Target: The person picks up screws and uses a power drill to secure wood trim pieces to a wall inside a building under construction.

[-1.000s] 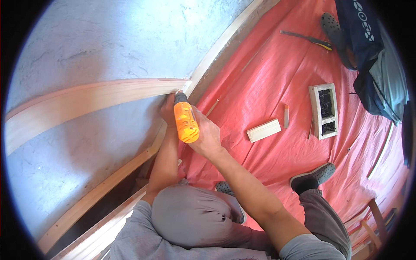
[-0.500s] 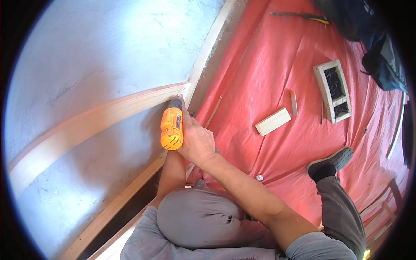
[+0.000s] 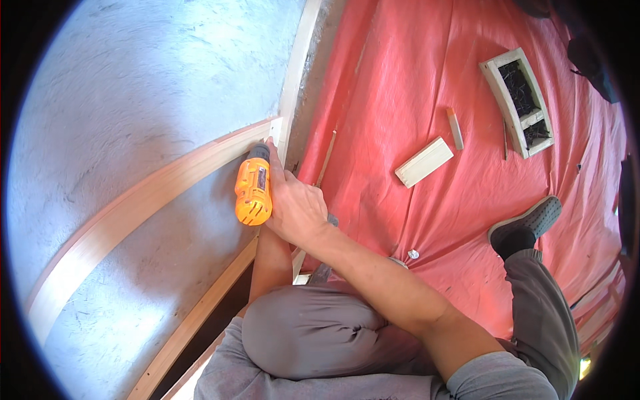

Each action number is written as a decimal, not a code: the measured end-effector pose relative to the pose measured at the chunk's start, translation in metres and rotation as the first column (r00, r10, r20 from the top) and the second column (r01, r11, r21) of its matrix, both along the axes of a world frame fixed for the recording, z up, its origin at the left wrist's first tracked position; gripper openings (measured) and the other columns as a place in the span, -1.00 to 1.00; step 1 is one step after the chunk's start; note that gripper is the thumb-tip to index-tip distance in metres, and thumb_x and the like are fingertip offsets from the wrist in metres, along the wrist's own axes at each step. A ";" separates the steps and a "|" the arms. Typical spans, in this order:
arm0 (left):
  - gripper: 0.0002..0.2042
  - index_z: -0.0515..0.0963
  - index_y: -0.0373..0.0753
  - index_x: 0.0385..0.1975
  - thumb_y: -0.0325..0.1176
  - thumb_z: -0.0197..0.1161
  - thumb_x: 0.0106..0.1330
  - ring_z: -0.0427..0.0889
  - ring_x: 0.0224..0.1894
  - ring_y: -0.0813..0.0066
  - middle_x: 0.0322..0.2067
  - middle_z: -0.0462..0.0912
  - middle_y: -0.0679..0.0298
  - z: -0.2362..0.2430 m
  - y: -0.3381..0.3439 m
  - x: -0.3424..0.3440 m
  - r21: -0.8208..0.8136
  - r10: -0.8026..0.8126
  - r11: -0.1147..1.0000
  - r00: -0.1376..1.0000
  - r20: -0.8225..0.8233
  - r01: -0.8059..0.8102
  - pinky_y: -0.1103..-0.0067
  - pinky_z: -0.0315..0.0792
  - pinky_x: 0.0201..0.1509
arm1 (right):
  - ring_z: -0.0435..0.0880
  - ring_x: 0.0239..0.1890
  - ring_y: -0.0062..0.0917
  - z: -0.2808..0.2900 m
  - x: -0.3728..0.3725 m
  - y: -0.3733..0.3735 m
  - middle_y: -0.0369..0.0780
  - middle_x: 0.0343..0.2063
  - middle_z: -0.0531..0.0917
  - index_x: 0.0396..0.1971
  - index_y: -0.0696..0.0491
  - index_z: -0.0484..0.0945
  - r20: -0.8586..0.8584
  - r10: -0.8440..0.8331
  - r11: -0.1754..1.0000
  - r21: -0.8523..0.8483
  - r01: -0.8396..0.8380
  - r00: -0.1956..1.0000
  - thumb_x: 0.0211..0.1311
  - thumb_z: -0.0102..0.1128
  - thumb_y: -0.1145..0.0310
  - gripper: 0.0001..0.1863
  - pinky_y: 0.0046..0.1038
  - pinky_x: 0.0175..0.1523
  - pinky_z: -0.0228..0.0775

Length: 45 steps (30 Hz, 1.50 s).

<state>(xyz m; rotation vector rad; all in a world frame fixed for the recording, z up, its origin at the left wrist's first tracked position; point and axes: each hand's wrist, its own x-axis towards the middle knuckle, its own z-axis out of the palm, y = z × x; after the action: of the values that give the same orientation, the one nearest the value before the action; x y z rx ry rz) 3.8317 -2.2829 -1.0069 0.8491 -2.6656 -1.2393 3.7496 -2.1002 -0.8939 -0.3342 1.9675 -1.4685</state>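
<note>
My right hand (image 3: 300, 203) is closed on an orange cordless drill (image 3: 253, 190). Its index finger reaches forward along the dark chuck. The drill's front end meets the long pale wooden strip (image 3: 143, 200) close to the strip's far end, beside an upright wooden batten (image 3: 291, 87). Whether the bit touches the wood is hidden. My left forearm (image 3: 270, 267) passes up beneath the right wrist. The left hand itself lies behind the drill and the right hand, so its fingers do not show.
Red sheeting (image 3: 373, 80) covers the floor to the right. On it lie a short wood block (image 3: 424, 162), a small orange-tipped stick (image 3: 455, 127) and a divided wooden box (image 3: 493, 83) of dark screws. A blue-grey panel (image 3: 147, 80) backs the strip. My shoe (image 3: 539, 217) rests at right.
The view has shifted slightly, so the floor items sit differently in the picture. My right hand keeps the drill at the same end of the strip.
</note>
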 end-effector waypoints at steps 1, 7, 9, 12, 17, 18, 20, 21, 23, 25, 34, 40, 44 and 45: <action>-0.83 0.74 -0.20 -0.15 -0.25 0.42 0.44 0.83 -0.37 0.07 -0.41 0.80 0.07 -0.001 0.000 -0.002 0.010 -0.003 1.000 1.000 -0.003 0.003 0.31 0.68 -0.32 | 0.86 -0.16 -0.05 -0.001 -0.001 0.001 0.29 0.58 0.12 0.34 0.52 0.24 0.003 -0.001 1.000 0.005 0.001 1.000 0.07 0.45 0.40 -0.11 -0.14 -0.09 0.74; -0.83 0.74 -0.20 -0.15 -0.25 0.41 0.44 0.83 -0.37 0.07 -0.41 0.80 0.07 -0.008 0.006 -0.008 0.040 -0.030 0.999 0.999 0.011 0.030 0.31 0.68 -0.31 | 0.85 -0.11 -0.03 -0.007 -0.002 -0.003 0.32 0.49 0.21 0.32 0.49 0.29 0.040 -0.032 0.999 0.026 0.031 0.999 0.12 0.42 0.37 -0.17 -0.12 -0.04 0.73; -0.83 0.74 -0.20 -0.14 -0.25 0.41 0.44 0.83 -0.37 0.07 -0.41 0.80 0.07 -0.001 0.003 -0.006 0.037 -0.033 0.999 0.999 0.015 0.032 0.31 0.68 -0.31 | 0.82 -0.14 0.03 -0.002 -0.002 -0.008 0.26 0.26 0.49 0.43 0.45 0.19 0.049 -0.051 0.999 0.013 0.050 0.998 0.18 0.40 0.32 -0.10 -0.06 -0.06 0.70; -0.83 0.74 -0.20 -0.14 -0.25 0.41 0.44 0.83 -0.37 0.07 -0.41 0.80 0.07 0.000 0.004 -0.002 0.053 -0.044 0.998 0.998 0.034 0.043 0.31 0.68 -0.31 | 0.82 -0.14 0.04 -0.002 -0.002 -0.010 0.25 0.23 0.60 0.40 0.44 0.22 0.055 -0.069 0.997 0.024 0.067 0.996 0.22 0.37 0.31 -0.15 -0.03 -0.06 0.68; -0.82 0.74 -0.20 -0.14 -0.25 0.41 0.44 0.83 -0.36 0.07 -0.40 0.80 0.07 0.003 0.003 0.001 0.082 -0.061 0.995 0.996 0.063 0.056 0.31 0.68 -0.30 | 0.80 -0.03 0.01 -0.001 -0.005 -0.011 0.32 0.44 0.37 0.24 0.45 0.36 0.065 -0.055 0.997 0.059 0.051 0.996 0.22 0.35 0.36 -0.32 -0.08 -0.01 0.71; -0.82 0.74 -0.20 -0.14 -0.25 0.41 0.44 0.83 -0.36 0.07 -0.40 0.80 0.07 0.005 0.004 0.003 0.083 -0.067 0.995 0.995 0.075 0.061 0.31 0.68 -0.30 | 0.76 0.05 0.01 -0.001 -0.006 -0.009 0.35 0.45 0.33 0.25 0.47 0.35 0.080 -0.044 0.998 0.055 0.039 0.996 0.21 0.34 0.39 -0.32 -0.11 0.02 0.71; -0.82 0.74 -0.20 -0.14 -0.25 0.41 0.44 0.83 -0.36 0.07 -0.40 0.80 0.07 0.007 0.004 0.003 0.087 -0.073 0.994 0.994 0.082 0.066 0.31 0.68 -0.30 | 0.68 0.22 0.02 0.002 -0.011 -0.004 0.40 0.48 0.24 0.28 0.51 0.34 0.102 -0.017 0.999 0.044 0.013 0.995 0.20 0.32 0.45 -0.31 -0.15 0.09 0.72; -0.82 0.74 -0.20 -0.14 -0.25 0.41 0.44 0.83 -0.36 0.07 -0.40 0.80 0.07 0.007 0.003 0.002 0.088 -0.075 0.994 0.994 0.080 0.068 0.31 0.68 -0.30 | 0.64 0.30 0.02 0.003 -0.012 -0.003 0.42 0.49 0.20 0.29 0.53 0.34 0.113 -0.002 0.999 0.037 -0.002 0.994 0.20 0.31 0.48 -0.30 -0.17 0.12 0.72; -0.82 0.74 -0.20 -0.14 -0.25 0.41 0.44 0.83 -0.36 0.08 -0.40 0.80 0.07 0.007 0.005 0.002 0.089 -0.081 0.993 0.993 0.087 0.073 0.31 0.68 -0.30 | 0.60 0.38 0.02 0.002 -0.013 -0.002 0.45 0.50 0.16 0.31 0.55 0.33 0.120 0.009 1.000 0.029 -0.013 0.993 0.19 0.30 0.50 -0.29 -0.19 0.15 0.73; -0.82 0.74 -0.20 -0.13 -0.25 0.41 0.44 0.83 -0.36 0.08 -0.40 0.80 0.07 0.008 0.005 0.002 0.092 -0.089 0.993 0.992 0.094 0.080 0.31 0.68 -0.30 | 0.62 0.37 0.02 0.001 -0.014 -0.002 0.45 0.50 0.16 0.31 0.56 0.32 0.115 0.001 1.000 0.026 -0.004 0.993 0.19 0.30 0.50 -0.28 -0.19 0.15 0.73; -0.82 0.74 -0.20 -0.13 -0.25 0.40 0.45 0.83 -0.35 0.08 -0.39 0.81 0.07 0.011 0.006 -0.001 0.087 -0.115 0.990 0.988 0.099 0.107 0.31 0.68 -0.29 | 0.72 0.27 -0.06 -0.003 -0.008 -0.002 0.43 0.50 0.19 0.18 0.47 0.40 0.051 0.022 0.998 0.055 -0.024 0.998 0.14 0.36 0.48 -0.37 -0.21 0.01 0.77; -0.82 0.74 -0.20 -0.13 -0.25 0.40 0.45 0.83 -0.35 0.08 -0.38 0.81 0.07 0.006 0.009 -0.002 0.093 -0.133 0.988 0.987 0.089 0.124 0.32 0.68 -0.29 | 0.87 -0.09 -0.09 -0.018 0.003 0.003 0.35 0.54 0.19 0.21 0.45 0.39 -0.055 0.019 0.998 0.054 -0.016 0.998 0.09 0.42 0.44 -0.30 -0.21 -0.08 0.76; -0.82 0.73 -0.20 -0.12 -0.24 0.40 0.45 0.83 -0.34 0.08 -0.38 0.81 0.06 0.008 0.007 -0.003 0.089 -0.138 0.987 0.987 0.082 0.131 0.32 0.68 -0.28 | 0.83 -0.16 -0.05 -0.018 0.003 0.006 0.17 0.15 0.66 0.41 0.39 0.24 0.040 0.019 0.999 0.026 -0.020 0.999 0.19 0.37 0.35 -0.16 -0.10 -0.08 0.70; -0.82 0.73 -0.20 -0.12 -0.24 0.40 0.45 0.83 -0.34 0.08 -0.38 0.81 0.06 0.008 0.008 -0.003 0.093 -0.139 0.987 0.987 0.084 0.131 0.32 0.68 -0.28 | 0.83 -0.17 -0.05 -0.017 0.004 0.003 0.15 0.11 0.68 0.42 0.40 0.22 0.043 -0.010 0.999 0.035 0.009 0.999 0.20 0.37 0.35 -0.15 -0.09 -0.09 0.70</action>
<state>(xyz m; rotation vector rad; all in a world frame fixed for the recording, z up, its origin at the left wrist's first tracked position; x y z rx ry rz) 3.8287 -2.2751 -0.9987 0.7637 -2.8001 -1.3883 3.7541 -2.0974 -0.9114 -0.2760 1.9601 -1.4344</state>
